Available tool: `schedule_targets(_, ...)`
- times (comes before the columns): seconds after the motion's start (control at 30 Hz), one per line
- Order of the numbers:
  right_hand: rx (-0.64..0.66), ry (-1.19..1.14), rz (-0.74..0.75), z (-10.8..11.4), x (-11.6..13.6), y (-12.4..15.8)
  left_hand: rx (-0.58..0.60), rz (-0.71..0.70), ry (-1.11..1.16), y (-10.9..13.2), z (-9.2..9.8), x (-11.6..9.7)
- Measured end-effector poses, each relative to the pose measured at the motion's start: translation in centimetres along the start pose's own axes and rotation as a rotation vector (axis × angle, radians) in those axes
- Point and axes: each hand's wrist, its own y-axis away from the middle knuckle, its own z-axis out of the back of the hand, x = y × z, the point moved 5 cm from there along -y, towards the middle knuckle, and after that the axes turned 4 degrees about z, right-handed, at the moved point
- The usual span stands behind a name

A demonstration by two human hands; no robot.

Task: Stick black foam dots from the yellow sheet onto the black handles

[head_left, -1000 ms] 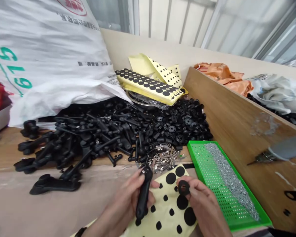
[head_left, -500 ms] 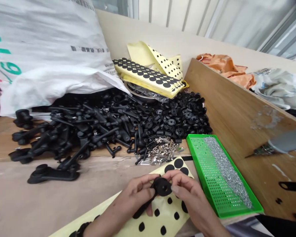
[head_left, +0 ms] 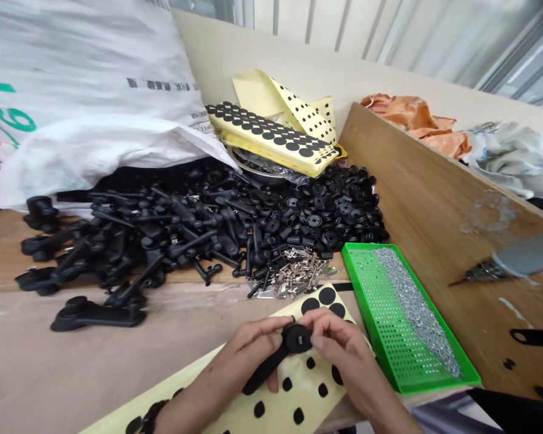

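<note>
My left hand (head_left: 236, 357) is closed round a black plastic crank handle (head_left: 263, 372), whose arm slants down to the left under my fingers. At the handle's round end faces a black foam disc (head_left: 293, 342), with a small light metallic spot in its centre hole. My right hand (head_left: 346, 349) pinches the disc's right edge between thumb and fingertips. Beneath both hands lies a yellow backing sheet (head_left: 248, 425) with black round stickers and small black dots on it. A similar black crank handle (head_left: 102, 314) rests on the table at the left.
Black plastic parts (head_left: 199, 223) are heaped across the back, beside small metal clips (head_left: 294, 274). A green perforated tray (head_left: 380, 337) of silvery screws stands right. Behind are a white sack (head_left: 95, 72) and sticker sheets (head_left: 271, 129). A power screwdriver (head_left: 489, 271) lies beyond the wooden board (head_left: 402, 175).
The disc has shifted slightly left on the handle's round end, and a metallic spot now shows in its hole. Both hands keep nearly the same place.
</note>
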Motion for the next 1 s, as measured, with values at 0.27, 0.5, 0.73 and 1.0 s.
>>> schedule_targets(0.27, 0.004, 0.059, 0.018, 0.09, 0.2, -0.17, 0.044, -0.024, 0.003, 0.19, -0.36, -0.77)
schedule_targets(0.5, 0.02, 0.099, 0.038, 0.14, 0.29, -0.13, 0.018, -0.005, -0.027, 0.12, -0.4, -0.91)
schedule_targets(0.73, 0.025, 0.125, 0.044, 0.13, 0.58, -0.3, 0.063, -0.009, -0.023, -0.42, -0.57, -0.43)
schedule_targets(1.0, 0.039, 0.087, 0.022, 0.0, 0.65, -0.42, 0.026, 0.001, -0.032, -0.19, -0.51, -0.73)
